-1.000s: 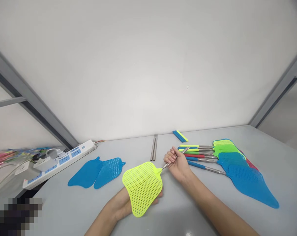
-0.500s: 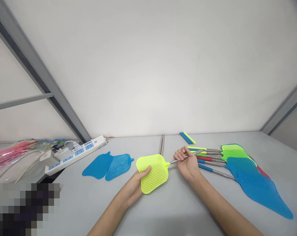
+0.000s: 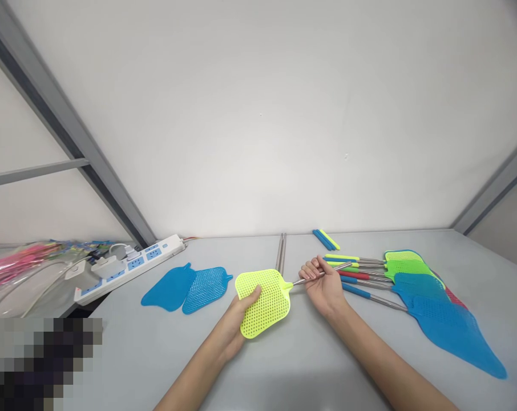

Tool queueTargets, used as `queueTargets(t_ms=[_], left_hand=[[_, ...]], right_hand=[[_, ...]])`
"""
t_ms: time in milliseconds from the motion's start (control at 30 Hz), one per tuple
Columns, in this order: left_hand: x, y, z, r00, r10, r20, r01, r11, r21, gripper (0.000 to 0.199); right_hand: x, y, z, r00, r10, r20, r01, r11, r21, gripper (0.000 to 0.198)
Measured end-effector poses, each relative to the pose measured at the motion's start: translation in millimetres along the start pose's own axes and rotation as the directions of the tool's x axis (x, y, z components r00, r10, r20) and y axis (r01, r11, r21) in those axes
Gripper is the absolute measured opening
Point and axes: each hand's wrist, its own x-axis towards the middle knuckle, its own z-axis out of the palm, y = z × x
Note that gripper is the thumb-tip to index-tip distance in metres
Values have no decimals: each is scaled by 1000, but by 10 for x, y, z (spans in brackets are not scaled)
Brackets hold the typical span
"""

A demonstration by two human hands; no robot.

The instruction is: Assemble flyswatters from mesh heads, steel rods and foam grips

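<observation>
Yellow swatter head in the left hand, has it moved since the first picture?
Yes, the yellow swatter head has shifted up the view, judged against the white power strip.

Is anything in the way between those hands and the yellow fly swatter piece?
Nothing visible is. The left hand grips the yellow swatter head directly, thumb on top, and the right hand holds the metal rod at its neck. Two blue swatter heads lie off to the left, clear of both hands.
</observation>
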Motion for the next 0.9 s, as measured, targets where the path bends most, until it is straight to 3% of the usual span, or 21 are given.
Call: queueTargets(t_ms=[167, 433, 900], left_hand=[[0, 24, 14, 999, -52, 0, 52, 992, -117, 39], [-61, 115, 95, 992, -19, 125, 55, 955, -292, 41], [-74, 95, 107, 962, -85, 261, 169, 933, -319, 48]], right_hand=[[-9, -4, 10, 1000, 3, 2, -3, 1000, 11, 26], [-1, -2, 6, 999, -39, -19, 40, 999, 7, 26], [-10, 6, -3, 999, -37, -37, 37, 999, 12, 27]])
